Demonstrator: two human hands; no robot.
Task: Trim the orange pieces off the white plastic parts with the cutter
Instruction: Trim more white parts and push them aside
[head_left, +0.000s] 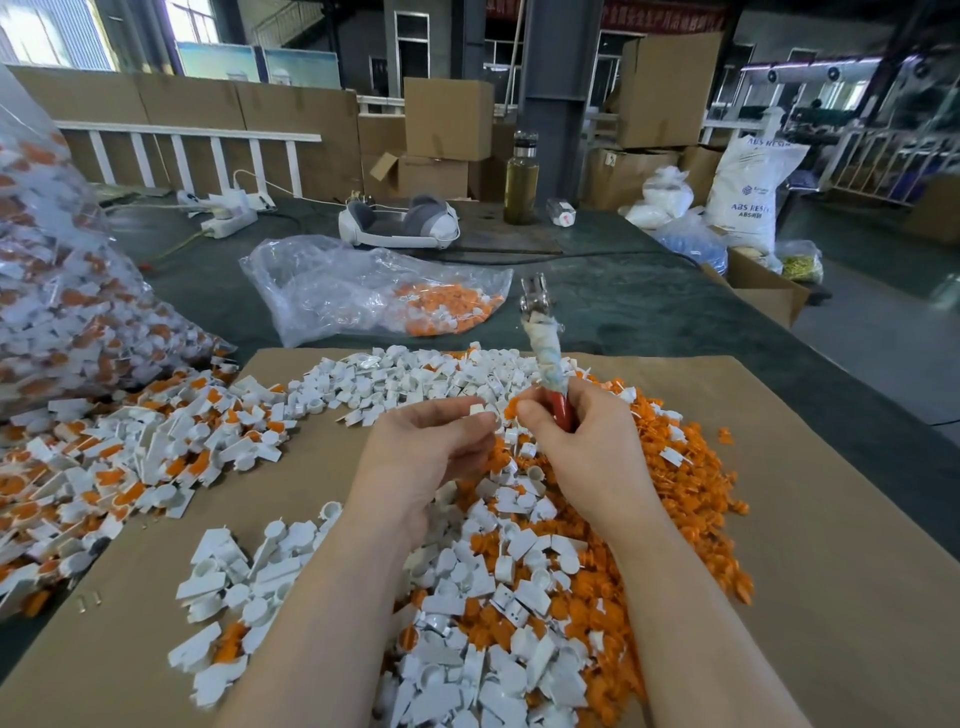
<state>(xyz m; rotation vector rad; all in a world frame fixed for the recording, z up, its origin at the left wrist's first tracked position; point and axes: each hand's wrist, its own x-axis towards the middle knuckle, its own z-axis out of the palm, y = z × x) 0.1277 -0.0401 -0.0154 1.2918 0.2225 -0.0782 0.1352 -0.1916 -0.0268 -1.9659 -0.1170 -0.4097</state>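
Left fingers (470, 423) pinching white part (477, 409), right fingers (535, 415) round cutter (545, 358), above cardboard (831, 519).

The right hand (576, 431) is covering most of the red handle of the cutter (540, 332), and its blades are showing blurred. The left fingers are hiding part of the small white part (477, 409). The left edge is cutting off the big bag (62, 270).
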